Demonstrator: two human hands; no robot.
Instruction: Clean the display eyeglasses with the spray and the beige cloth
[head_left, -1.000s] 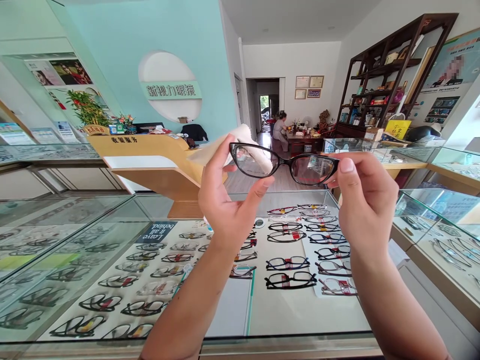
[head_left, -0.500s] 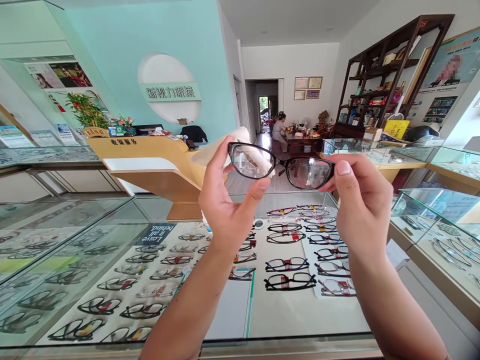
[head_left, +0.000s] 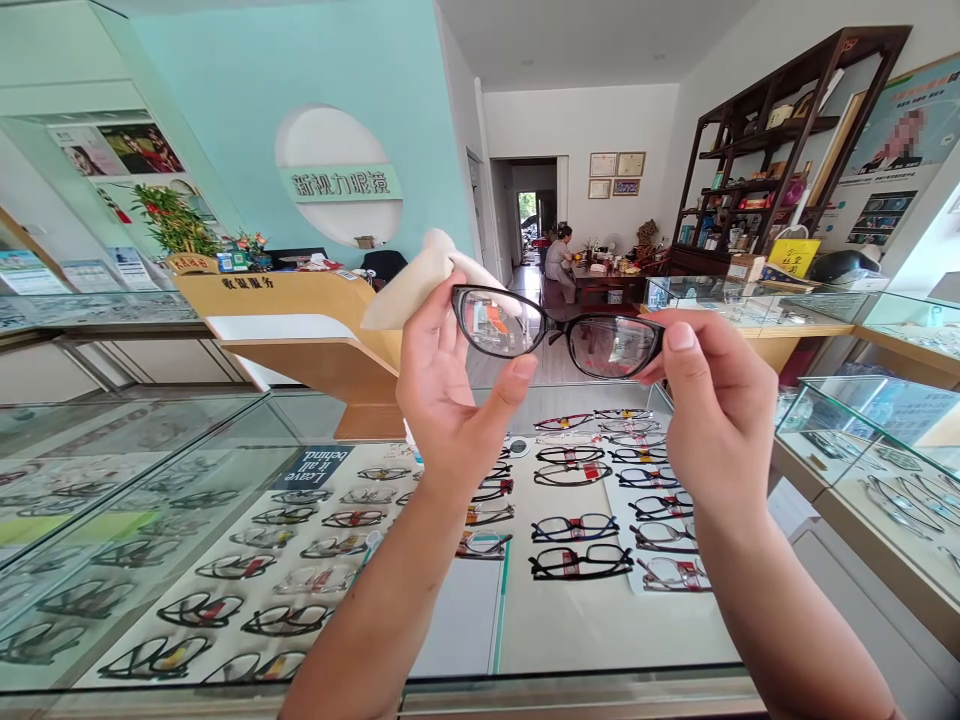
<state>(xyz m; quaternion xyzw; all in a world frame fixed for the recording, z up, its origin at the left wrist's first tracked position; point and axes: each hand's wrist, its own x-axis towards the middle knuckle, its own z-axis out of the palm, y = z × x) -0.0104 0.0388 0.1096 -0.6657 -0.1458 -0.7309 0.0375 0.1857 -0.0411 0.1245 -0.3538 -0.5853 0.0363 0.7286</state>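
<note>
A pair of black-framed eyeglasses is held up in front of me above the glass counter. My right hand pinches it at the right end, thumb on the near side. At the other lens is my left hand, its fingertips at the outer rim and its thumb just under the lens. A cream-white cloth is caught in the left fingers. It sticks out to the left and passes behind the top of that lens. How the left fingers grip the cloth is partly hidden.
Below my hands, a glass display counter holds many eyeglass frames in rows. More glass cases stand to the left and right. Beyond is a wooden reception desk. A person sits at a table at the back.
The cloth has swung up and left, uncovering much of the left lens. The eyeglasses and my right hand have shifted slightly left.
</note>
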